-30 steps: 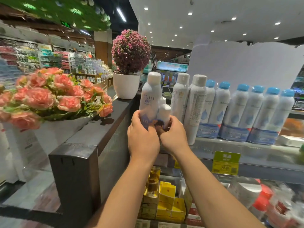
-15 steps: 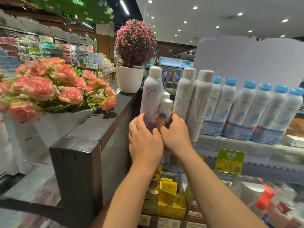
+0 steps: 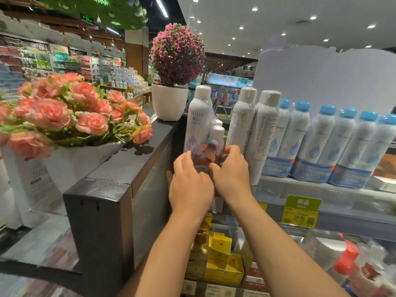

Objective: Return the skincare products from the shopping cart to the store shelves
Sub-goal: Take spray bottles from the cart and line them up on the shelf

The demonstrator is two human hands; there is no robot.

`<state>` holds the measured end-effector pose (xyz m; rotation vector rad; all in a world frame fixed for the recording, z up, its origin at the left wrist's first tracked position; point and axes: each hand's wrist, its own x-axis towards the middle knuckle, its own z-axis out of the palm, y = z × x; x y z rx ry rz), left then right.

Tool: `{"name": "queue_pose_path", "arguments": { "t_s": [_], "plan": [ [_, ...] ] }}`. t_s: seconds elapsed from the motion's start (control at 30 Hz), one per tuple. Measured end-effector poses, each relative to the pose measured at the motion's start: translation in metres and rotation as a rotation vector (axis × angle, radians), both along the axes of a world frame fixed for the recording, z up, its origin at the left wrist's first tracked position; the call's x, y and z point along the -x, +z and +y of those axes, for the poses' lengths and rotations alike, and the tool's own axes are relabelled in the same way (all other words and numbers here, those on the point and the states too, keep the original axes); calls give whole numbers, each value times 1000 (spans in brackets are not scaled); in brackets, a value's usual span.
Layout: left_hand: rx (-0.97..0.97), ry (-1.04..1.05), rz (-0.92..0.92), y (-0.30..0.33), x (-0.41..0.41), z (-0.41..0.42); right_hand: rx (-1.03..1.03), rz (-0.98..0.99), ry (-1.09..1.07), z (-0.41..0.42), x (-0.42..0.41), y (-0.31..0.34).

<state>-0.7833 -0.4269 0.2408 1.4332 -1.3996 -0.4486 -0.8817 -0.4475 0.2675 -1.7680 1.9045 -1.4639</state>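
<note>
Both hands have slid lower on the pack since the earlier frame, uncovering its printed band. Left hand (image 3: 190,185) and right hand (image 3: 232,174) hold the spray bottle pack (image 3: 202,125) at its base, fingers curled round it. Pack stands upright at the shelf's (image 3: 321,189) left end, beside white spray bottles (image 3: 262,133). Judgement: placed, not yet released; cart unseen, remaining items unknown.

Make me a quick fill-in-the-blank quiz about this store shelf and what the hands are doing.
1. Both hands, left hand and right hand, hold the bottom of a bundled ____ spray set.
2. The bottles farther right on the shelf have ____ caps.
3. The roses on the dark ledge are ____.
4. The price tag below the shelf is ____.

Missing words: white; blue; pink; green
</note>
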Motion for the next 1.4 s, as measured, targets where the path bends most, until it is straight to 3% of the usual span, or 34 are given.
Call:
{"name": "queue_pose_path", "arguments": {
  "t_s": [0.3,0.47,0.87,1.2,1.4],
  "plan": [
    [-74,-24,-12,0,4,-8,-61,190,-87,-11,5,-3],
    [-95,-48,-118,-1,3,-14,-83,194,-93,-13,6,-8],
    [-176,-50,-177,5,3,-16,-73,208,-66,-9,10,-8],
    [-156,-41,-158,9,2,-6,-109,216,-62,-2,11,-3],
    [-61,-36,-66,9,1,12,-55,98,-59,15,9,-1]
  ]
}}
